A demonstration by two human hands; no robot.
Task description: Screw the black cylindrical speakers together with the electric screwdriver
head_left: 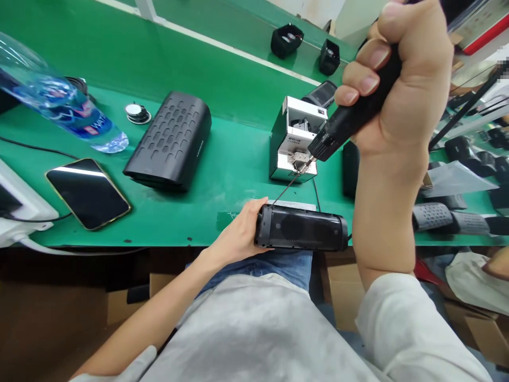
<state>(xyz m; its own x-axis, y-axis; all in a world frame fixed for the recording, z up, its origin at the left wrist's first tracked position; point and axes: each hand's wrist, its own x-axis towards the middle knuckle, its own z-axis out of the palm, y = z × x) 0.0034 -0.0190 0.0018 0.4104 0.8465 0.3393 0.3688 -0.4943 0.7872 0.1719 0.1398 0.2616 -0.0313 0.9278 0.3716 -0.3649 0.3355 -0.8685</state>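
My right hand [397, 79] is raised, its fingers wrapped round a black electric screwdriver [336, 130] that slants down to the left. The long thin bit of the screwdriver reaches the top left corner of a black speaker housing [306, 228]. That housing lies at the table's front edge, above my lap. With my left hand [242, 228] I grip its left end; some of the fingers are hidden beneath. Behind the housing stands a white and black screw feeder [294, 140], partly crossed by the screwdriver's tip.
On the green table [234, 154] a textured black speaker cover [170, 140] stands to the left. Farther left are a phone [88, 193], a water bottle [59, 101] and a small round speaker driver [137, 113]. More speaker parts [449, 217] lie at the right, near another person's arm [497, 265].
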